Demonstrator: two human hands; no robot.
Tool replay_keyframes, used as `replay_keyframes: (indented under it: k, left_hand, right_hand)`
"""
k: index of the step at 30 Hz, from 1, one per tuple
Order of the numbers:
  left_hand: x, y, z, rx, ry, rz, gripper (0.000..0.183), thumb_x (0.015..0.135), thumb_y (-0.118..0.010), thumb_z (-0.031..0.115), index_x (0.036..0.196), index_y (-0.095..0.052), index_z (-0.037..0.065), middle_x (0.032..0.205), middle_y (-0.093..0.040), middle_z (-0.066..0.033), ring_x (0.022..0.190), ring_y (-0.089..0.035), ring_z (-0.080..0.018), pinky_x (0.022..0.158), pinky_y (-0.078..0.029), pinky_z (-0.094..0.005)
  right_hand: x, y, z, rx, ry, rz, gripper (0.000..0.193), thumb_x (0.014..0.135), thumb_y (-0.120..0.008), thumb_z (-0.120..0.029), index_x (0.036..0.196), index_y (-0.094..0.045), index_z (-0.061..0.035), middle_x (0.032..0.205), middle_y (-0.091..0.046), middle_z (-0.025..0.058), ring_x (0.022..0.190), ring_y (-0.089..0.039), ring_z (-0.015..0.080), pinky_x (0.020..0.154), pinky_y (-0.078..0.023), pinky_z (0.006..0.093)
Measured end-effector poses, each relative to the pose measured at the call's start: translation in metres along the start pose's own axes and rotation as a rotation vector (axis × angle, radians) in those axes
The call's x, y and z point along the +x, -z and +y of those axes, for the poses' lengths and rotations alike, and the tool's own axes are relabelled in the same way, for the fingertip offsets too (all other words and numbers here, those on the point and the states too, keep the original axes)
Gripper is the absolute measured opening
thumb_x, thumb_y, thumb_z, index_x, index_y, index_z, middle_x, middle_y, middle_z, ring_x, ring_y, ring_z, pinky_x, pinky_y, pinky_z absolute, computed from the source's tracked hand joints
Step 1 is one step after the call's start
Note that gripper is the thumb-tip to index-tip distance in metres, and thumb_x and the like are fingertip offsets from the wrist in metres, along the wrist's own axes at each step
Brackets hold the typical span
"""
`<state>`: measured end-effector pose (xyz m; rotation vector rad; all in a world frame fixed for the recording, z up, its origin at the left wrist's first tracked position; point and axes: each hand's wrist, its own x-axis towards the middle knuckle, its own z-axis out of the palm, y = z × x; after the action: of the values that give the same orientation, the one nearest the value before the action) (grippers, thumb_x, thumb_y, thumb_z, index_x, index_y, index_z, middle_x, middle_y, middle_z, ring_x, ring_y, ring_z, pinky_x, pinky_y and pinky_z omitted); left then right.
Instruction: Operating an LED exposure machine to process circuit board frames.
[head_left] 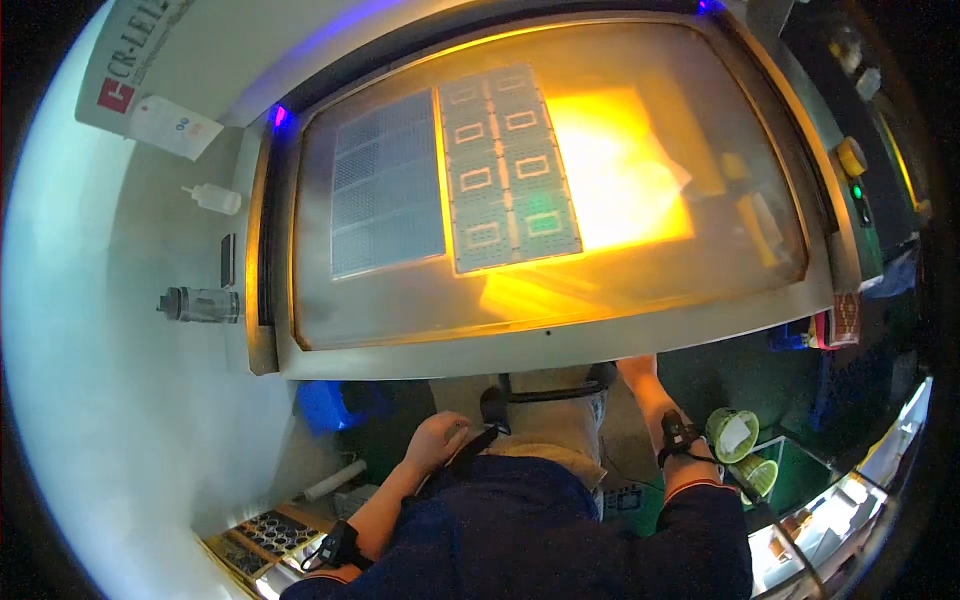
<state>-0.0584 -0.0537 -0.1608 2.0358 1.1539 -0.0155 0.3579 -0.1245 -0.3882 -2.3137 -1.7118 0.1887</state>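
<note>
My left hand point(440, 441) rests over my lap, below the machine's front edge. Its fingers are loosely bent and somewhat apart, with nothing visible in them. My right hand point(636, 370) reaches up to the underside of the front frame point(600, 347), where its fingers are hidden. Beyond the hands, a lit exposure table is covered by a clear, hazy sheet point(390, 305). Beneath the sheet lie a grey-blue panel point(388, 190) with fine rows and a greenish circuit panel point(510, 170) with pale rectangular outlines, side by side. Bright yellow light glows right of them.
On the pale left surface are a clear bottle point(205, 304), a white squeeze bottle point(215, 198) and a dark flat object point(228, 260). A yellow knob point(851, 157) sits at the machine's right side. Green baskets point(733, 434) stand low right, and a blue container point(325, 406) low left.
</note>
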Motion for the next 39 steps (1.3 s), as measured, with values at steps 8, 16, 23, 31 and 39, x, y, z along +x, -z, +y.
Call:
replay_keyframes:
  k: [8,16,23,31,39]
  left_hand:
    - [-0.063,0.036,-0.108,0.061,-0.019,-0.254,0.029,0.09,-0.058,0.025,0.108,-0.067,0.004,0.108,-0.067,-0.015,0.101,-0.062,-0.0347,0.088,-0.049,-0.0434]
    - [-0.034,0.054,-0.063,0.019,-0.314,0.017,0.033,0.087,-0.064,0.024,0.112,-0.063,0.004,0.11,-0.066,-0.0171,0.107,-0.06,-0.0361,0.093,-0.048,-0.0438]
    - [-0.013,0.073,0.042,0.319,-0.437,0.308,0.07,0.079,-0.073,0.029,0.139,-0.044,0.007,0.148,-0.037,-0.0166,0.137,-0.031,-0.0406,0.112,-0.028,-0.0508]
    - [0.056,0.15,-0.076,0.372,0.022,-0.174,0.077,0.075,-0.074,0.024,0.143,-0.041,0.012,0.15,-0.038,-0.0125,0.129,-0.043,-0.0414,0.11,-0.033,-0.0494]
    - [0.121,0.25,-0.181,0.719,-0.094,-0.277,0.083,0.076,-0.062,0.006,0.152,-0.029,0.017,0.155,-0.033,-0.006,0.127,-0.044,-0.045,0.108,-0.032,-0.0557]
  right_hand:
    - [-0.126,0.073,-0.072,0.252,-0.621,-0.248,0.029,0.083,-0.063,-0.018,0.106,-0.063,-0.0006,0.089,-0.069,0.0161,0.084,-0.067,0.0369,0.074,-0.052,0.0467]
    - [-0.385,0.137,-0.099,1.323,-1.315,0.243,0.022,0.073,-0.063,-0.01,0.094,-0.062,-0.0037,0.073,-0.059,0.0039,0.058,-0.057,0.02,0.053,-0.046,0.0342]
    - [-0.255,0.251,-0.055,0.414,-0.678,-0.188,0.044,0.074,-0.059,-0.004,0.117,-0.061,-0.0006,0.092,-0.069,0.0162,0.086,-0.067,0.0266,0.072,-0.052,0.0375]
    - [0.062,0.224,-0.242,0.005,0.506,-0.242,0.04,0.085,-0.058,-0.013,0.125,-0.058,-0.0154,0.134,-0.058,0.0032,0.118,-0.058,0.0285,0.1,-0.046,0.0487]
    - [0.173,0.132,-0.326,-0.097,0.582,-0.437,0.061,0.088,-0.056,-0.018,0.146,-0.037,-0.0136,0.148,-0.042,0.0099,0.132,-0.044,0.0357,0.106,-0.037,0.055]
